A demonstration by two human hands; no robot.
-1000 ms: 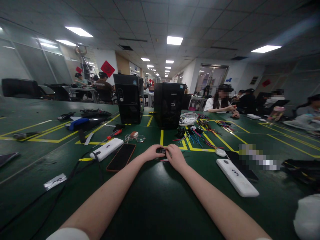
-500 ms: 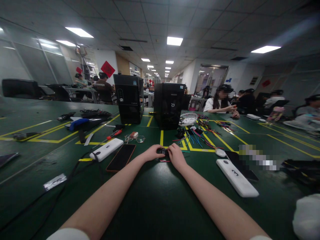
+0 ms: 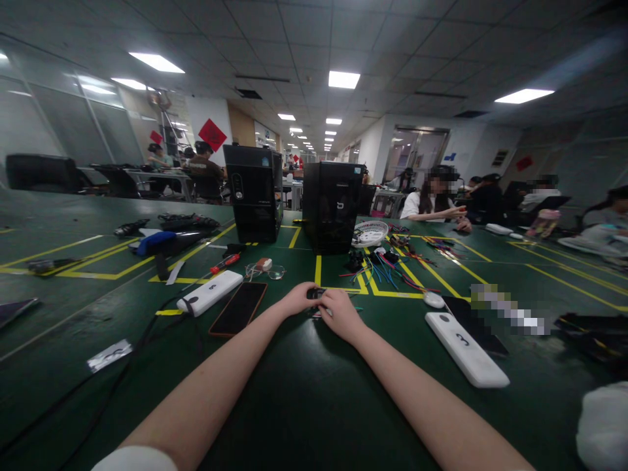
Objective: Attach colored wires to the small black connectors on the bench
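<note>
Both hands meet over the green table around a small black part (image 3: 314,294), mostly covered by fingers. Its exact kind cannot be made out. My left hand (image 3: 299,299) has its fingers closed on the part's left side. My right hand (image 3: 341,313) lies over its right side, fingers bent together and reaching toward the left fingertips. Short thin coloured wire ends show just below and to the right of the hands. Beyond my right hand lies a bundle of coloured wires (image 3: 385,271) with black pieces among them.
Two black computer cases (image 3: 252,196) stand ahead, with a white basket (image 3: 370,233) beside the right one. Left of my hands are a phone (image 3: 239,309), a white numbered device (image 3: 210,293), glasses (image 3: 275,271) and a screwdriver (image 3: 224,264). Another white device (image 3: 466,350) lies right. A person sits across.
My right hand has shifted left and rolled over the black part, hiding more of it. My left hand has stayed almost in place.
</note>
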